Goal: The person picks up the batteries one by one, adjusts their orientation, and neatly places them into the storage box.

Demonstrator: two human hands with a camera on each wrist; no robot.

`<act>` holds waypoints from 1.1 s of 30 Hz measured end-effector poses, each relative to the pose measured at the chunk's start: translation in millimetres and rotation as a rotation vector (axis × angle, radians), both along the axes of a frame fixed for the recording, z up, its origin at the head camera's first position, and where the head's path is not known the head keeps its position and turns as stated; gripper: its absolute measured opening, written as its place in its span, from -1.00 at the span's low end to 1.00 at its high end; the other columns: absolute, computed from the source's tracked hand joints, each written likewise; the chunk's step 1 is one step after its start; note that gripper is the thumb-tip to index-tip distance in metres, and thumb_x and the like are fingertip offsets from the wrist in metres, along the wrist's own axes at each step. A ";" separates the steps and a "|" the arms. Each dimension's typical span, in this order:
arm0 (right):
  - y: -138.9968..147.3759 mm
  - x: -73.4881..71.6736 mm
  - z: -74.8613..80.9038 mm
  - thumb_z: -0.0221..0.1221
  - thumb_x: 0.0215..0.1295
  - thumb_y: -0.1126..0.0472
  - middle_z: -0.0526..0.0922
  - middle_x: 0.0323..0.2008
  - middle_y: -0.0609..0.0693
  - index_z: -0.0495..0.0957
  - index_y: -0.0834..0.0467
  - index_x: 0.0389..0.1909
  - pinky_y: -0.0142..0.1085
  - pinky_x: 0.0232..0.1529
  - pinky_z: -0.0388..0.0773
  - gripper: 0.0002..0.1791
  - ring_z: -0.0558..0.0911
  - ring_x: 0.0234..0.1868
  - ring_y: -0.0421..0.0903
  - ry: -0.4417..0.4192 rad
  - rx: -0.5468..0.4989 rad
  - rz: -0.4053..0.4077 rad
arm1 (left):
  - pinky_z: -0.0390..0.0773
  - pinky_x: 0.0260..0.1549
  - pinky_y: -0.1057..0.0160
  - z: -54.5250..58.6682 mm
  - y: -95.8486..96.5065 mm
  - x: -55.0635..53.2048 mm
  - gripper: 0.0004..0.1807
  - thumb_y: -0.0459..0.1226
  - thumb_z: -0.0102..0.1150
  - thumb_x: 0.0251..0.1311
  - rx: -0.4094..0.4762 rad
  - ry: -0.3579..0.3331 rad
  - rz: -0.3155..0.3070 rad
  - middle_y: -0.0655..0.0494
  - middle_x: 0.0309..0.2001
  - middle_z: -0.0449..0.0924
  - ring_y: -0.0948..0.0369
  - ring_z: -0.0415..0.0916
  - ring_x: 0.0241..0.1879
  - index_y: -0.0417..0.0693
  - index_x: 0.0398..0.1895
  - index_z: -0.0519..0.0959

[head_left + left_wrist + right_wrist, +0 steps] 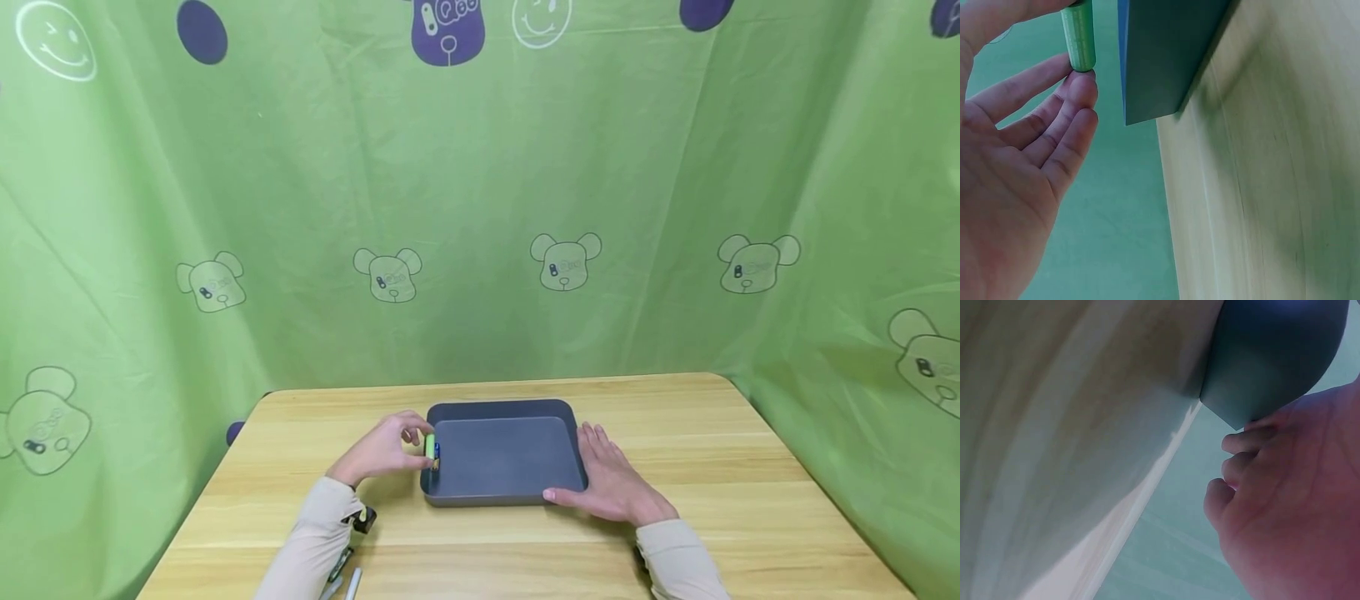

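A dark grey rectangular tray (502,502) lies on the wooden table. My left hand (384,450) is at its left rim and pinches a green battery (430,445) between thumb and fingers. In the left wrist view the green battery (1080,37) is held lengthwise, beside the tray's outer wall (1160,69). A small blue and gold battery (436,457) shows right beside the green one at the tray's left inner side; whether it is also held is unclear. My right hand (613,482) rests against the tray's right side, fingers extended, thumb at the front corner.
Near the table's front edge, by the left sleeve, lie a white pen-like stick (353,583) and a dark green item (341,565), partly hidden. A green curtain (480,333) printed with bear heads hangs behind the table (750,500) and at both sides.
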State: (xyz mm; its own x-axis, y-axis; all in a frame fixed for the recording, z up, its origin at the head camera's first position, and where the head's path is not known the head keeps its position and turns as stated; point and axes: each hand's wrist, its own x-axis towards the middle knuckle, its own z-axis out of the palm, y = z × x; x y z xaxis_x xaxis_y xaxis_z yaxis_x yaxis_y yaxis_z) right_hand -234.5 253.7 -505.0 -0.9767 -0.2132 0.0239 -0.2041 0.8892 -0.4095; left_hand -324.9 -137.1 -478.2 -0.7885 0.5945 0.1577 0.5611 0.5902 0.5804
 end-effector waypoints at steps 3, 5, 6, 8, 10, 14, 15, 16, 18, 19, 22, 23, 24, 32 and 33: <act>0.3 -0.3 -0.2 0.22 0.09 -0.57 -0.13 0.62 0.43 -0.14 0.46 0.59 0.27 0.60 -0.09 0.47 -0.10 0.64 0.41 -0.001 -0.002 -0.001 | 0.63 -0.13 0.18 -1.3 2.4 -1.7 -0.35 -0.10 0.58 -0.05 -0.014 -0.004 -0.001 0.06 -0.04 0.70 0.20 0.57 -0.17 -0.23 0.12 0.66; 0.4 -0.5 -0.3 0.22 0.09 -0.57 -0.13 0.62 0.43 -0.14 0.46 0.59 0.27 0.60 -0.08 0.47 -0.10 0.64 0.41 -0.002 0.000 -0.002 | 0.62 -0.15 0.21 -2.9 3.4 -2.7 -0.35 -0.10 0.58 -0.05 -0.021 -0.005 -0.004 0.06 -0.05 0.70 0.21 0.56 -0.18 -0.24 0.11 0.66; 0.4 -0.6 -0.5 0.22 0.09 -0.57 -0.13 0.62 0.43 -0.14 0.46 0.59 0.27 0.60 -0.08 0.47 -0.10 0.64 0.40 -0.001 0.001 -0.002 | 0.61 -0.16 0.23 -3.3 4.1 -2.8 -0.36 -0.11 0.57 -0.05 -0.023 -0.011 -0.004 0.06 -0.05 0.70 0.22 0.56 -0.18 -0.24 0.12 0.66; 0.6 -0.8 -0.8 0.22 0.09 -0.58 -0.12 0.62 0.43 -0.14 0.46 0.59 0.27 0.60 -0.07 0.46 -0.10 0.64 0.40 0.000 0.004 -0.004 | 0.59 -0.19 0.28 -4.4 5.1 -3.4 -0.37 -0.13 0.57 -0.04 -0.027 -0.017 -0.006 0.06 -0.06 0.69 0.23 0.55 -0.19 -0.24 0.11 0.66; 0.8 -0.9 -1.1 0.22 0.09 -0.58 -0.11 0.62 0.43 -0.14 0.46 0.59 0.27 0.60 -0.07 0.46 -0.10 0.64 0.40 0.000 0.006 -0.005 | 0.58 -0.22 0.31 -5.7 6.1 -4.3 -0.38 -0.15 0.58 -0.05 -0.027 -0.015 -0.012 0.06 -0.08 0.69 0.24 0.54 -0.21 -0.25 0.10 0.66; 0.9 -1.0 -1.4 0.22 0.09 -0.58 -0.11 0.62 0.43 -0.14 0.46 0.59 0.27 0.60 -0.06 0.46 -0.09 0.64 0.40 0.001 0.005 -0.006 | 0.55 -0.25 0.34 -8.2 8.7 -6.2 -0.42 -0.19 0.58 -0.06 -0.025 -0.005 -0.024 0.06 -0.12 0.69 0.26 0.50 -0.25 -0.26 0.06 0.67; 0.8 -0.9 -1.4 0.22 0.08 -0.58 -0.11 0.62 0.42 -0.14 0.45 0.59 0.27 0.60 -0.06 0.46 -0.09 0.64 0.40 0.002 0.004 -0.006 | 0.55 -0.26 0.35 -9.1 9.2 -6.8 -0.42 -0.20 0.58 -0.07 -0.025 -0.002 -0.028 0.05 -0.13 0.69 0.27 0.50 -0.26 -0.27 0.05 0.67; 0.7 -0.8 -1.4 0.22 0.08 -0.58 -0.11 0.62 0.42 -0.14 0.45 0.59 0.27 0.60 -0.06 0.46 -0.09 0.64 0.40 0.002 0.003 -0.005 | 0.54 -0.27 0.36 -10.1 9.7 -7.4 -0.43 -0.20 0.58 -0.07 -0.028 -0.001 -0.031 0.06 -0.14 0.69 0.28 0.49 -0.27 -0.27 0.04 0.68; 0.4 -0.7 -1.1 0.22 0.08 -0.58 -0.12 0.62 0.42 -0.14 0.45 0.59 0.27 0.60 -0.06 0.47 -0.09 0.64 0.40 0.002 0.001 -0.004 | 0.53 -0.29 0.37 -12.2 10.3 -8.5 -0.44 -0.20 0.57 -0.07 -0.031 0.002 -0.037 0.06 -0.17 0.68 0.30 0.47 -0.29 -0.27 0.03 0.68; 0.3 -0.6 -1.0 0.22 0.08 -0.58 -0.12 0.62 0.42 -0.15 0.45 0.59 0.27 0.60 -0.06 0.47 -0.09 0.64 0.40 0.001 0.000 -0.004 | 0.53 -0.29 0.38 -13.2 10.5 -9.1 -0.44 -0.20 0.57 -0.07 -0.035 0.004 -0.036 0.06 -0.18 0.68 0.31 0.47 -0.29 -0.26 0.03 0.68; 0.2 -0.4 -0.5 0.22 0.08 -0.58 -0.14 0.62 0.42 -0.16 0.44 0.59 0.27 0.60 -0.07 0.47 -0.10 0.64 0.40 -0.002 -0.002 -0.003 | 0.52 -0.31 0.39 -15.0 11.4 -10.0 -0.44 -0.20 0.57 -0.07 -0.036 0.006 -0.039 0.06 -0.20 0.67 0.31 0.47 -0.31 -0.27 0.03 0.68; 0.2 -0.4 -0.3 0.22 0.08 -0.58 -0.14 0.62 0.42 -0.17 0.44 0.59 0.27 0.60 -0.07 0.47 -0.10 0.64 0.40 -0.003 -0.002 -0.003 | 0.52 -0.31 0.38 -15.1 11.6 -10.3 -0.44 -0.20 0.57 -0.07 -0.036 0.008 -0.040 0.06 -0.21 0.67 0.31 0.47 -0.31 -0.27 0.03 0.68; 0.3 -0.4 -0.1 0.22 0.08 -0.58 -0.14 0.62 0.42 -0.17 0.44 0.60 0.27 0.60 -0.07 0.47 -0.10 0.64 0.40 -0.005 -0.003 -0.003 | 0.52 -0.31 0.38 -15.4 11.8 -10.5 -0.44 -0.20 0.56 -0.07 -0.040 0.010 -0.040 0.07 -0.21 0.67 0.31 0.47 -0.31 -0.26 0.03 0.68; -0.3 -0.3 0.7 0.22 0.08 -0.57 -0.12 0.62 0.43 -0.15 0.45 0.59 0.27 0.59 -0.06 0.47 -0.10 0.64 0.41 -0.002 -0.003 -0.003 | 0.53 -0.32 0.38 -19.6 13.3 -13.1 -0.44 -0.18 0.55 -0.05 -0.072 0.019 -0.049 0.06 -0.15 0.68 0.26 0.50 -0.31 -0.26 0.04 0.68; -0.5 0.0 0.9 0.23 0.08 -0.57 -0.12 0.62 0.43 -0.15 0.45 0.59 0.28 0.59 -0.06 0.47 -0.10 0.64 0.40 -0.001 -0.003 -0.003 | 0.52 -0.33 0.39 -20.1 13.6 -13.3 -0.45 -0.18 0.55 -0.05 -0.074 0.020 -0.050 0.06 -0.15 0.68 0.26 0.50 -0.32 -0.26 0.04 0.68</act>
